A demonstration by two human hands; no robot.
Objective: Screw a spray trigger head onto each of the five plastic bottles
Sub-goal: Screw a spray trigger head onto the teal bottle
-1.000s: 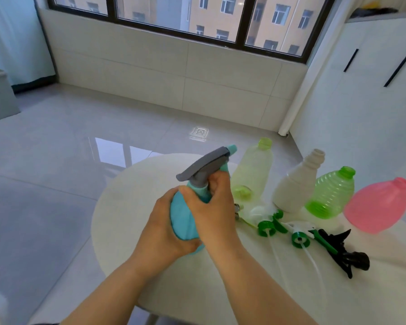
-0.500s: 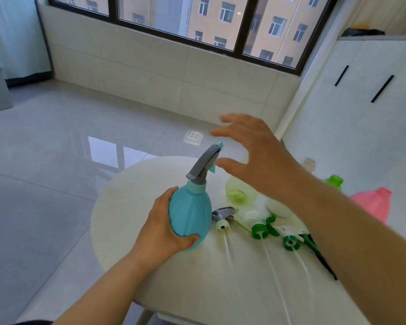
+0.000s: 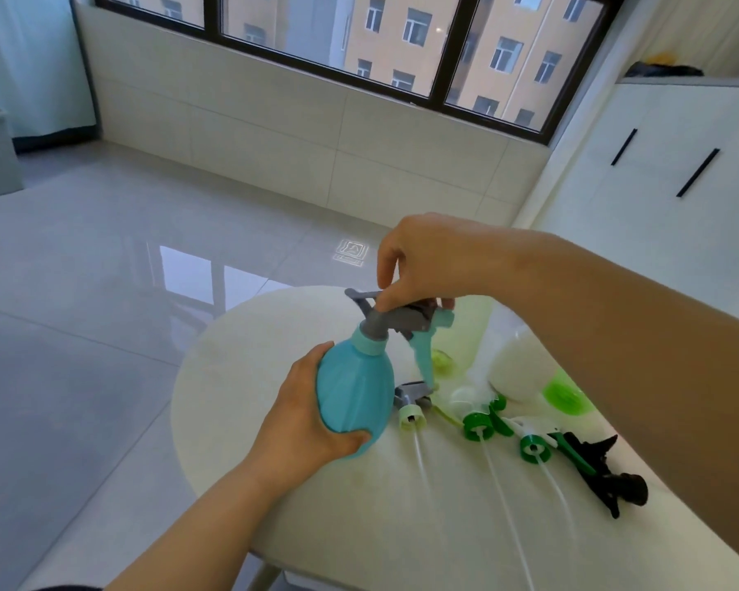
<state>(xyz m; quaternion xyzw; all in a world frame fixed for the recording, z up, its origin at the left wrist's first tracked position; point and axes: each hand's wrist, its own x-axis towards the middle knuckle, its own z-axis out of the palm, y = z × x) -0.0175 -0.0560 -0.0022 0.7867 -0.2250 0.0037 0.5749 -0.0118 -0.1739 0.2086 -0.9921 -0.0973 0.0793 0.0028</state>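
The left hand [image 3: 304, 413] cupped the teal bottle [image 3: 356, 388], tilted above the round desk [image 3: 316, 518]. The right hand [image 3: 423, 258] pinched its grey trigger head [image 3: 395, 318] from above. Loose trigger heads [image 3: 481, 424] lay just right; behind them lay other bottles [image 3: 517, 373].

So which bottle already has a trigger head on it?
The teal bottle, in the left hand, with a grey trigger head under the right hand. The other visible bottles have none.

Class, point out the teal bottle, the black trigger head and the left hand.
teal bottle [image 3: 355, 388]: head view, on its round body.
black trigger head [image 3: 602, 473]: head view, on its middle.
left hand [image 3: 304, 424]: head view, on its back.
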